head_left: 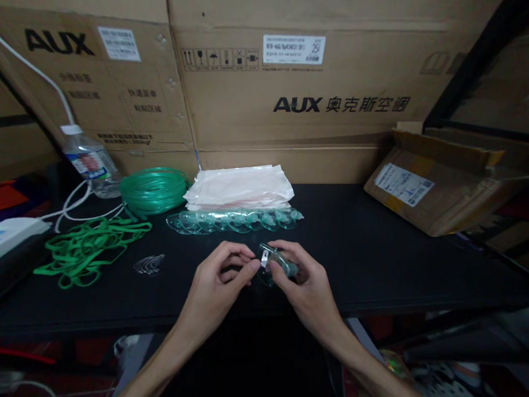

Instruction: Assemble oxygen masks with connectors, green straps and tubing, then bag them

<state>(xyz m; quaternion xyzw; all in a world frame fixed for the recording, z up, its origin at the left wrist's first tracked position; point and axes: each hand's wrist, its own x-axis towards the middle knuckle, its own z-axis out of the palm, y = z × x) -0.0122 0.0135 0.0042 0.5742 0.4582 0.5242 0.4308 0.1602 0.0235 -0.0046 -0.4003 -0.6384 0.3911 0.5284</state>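
Observation:
My right hand is closed around a clear green plastic oxygen mask, thumb on its near side. A small shiny metal nose clip sits at the mask's left edge. My left hand is pinched, thumb and forefinger tips meeting at that clip; its other fingers curl inward. Beyond the hands, a row of nested clear green masks lies along the front of a stack of white packets. To the left is a small cluster of thin curved metal strips.
Green elastic straps lie tangled on the black table, left of a coil of green tubing. A plastic bottle and a white power strip stand farther left. An open cardboard box sits back right; large cartons wall the back.

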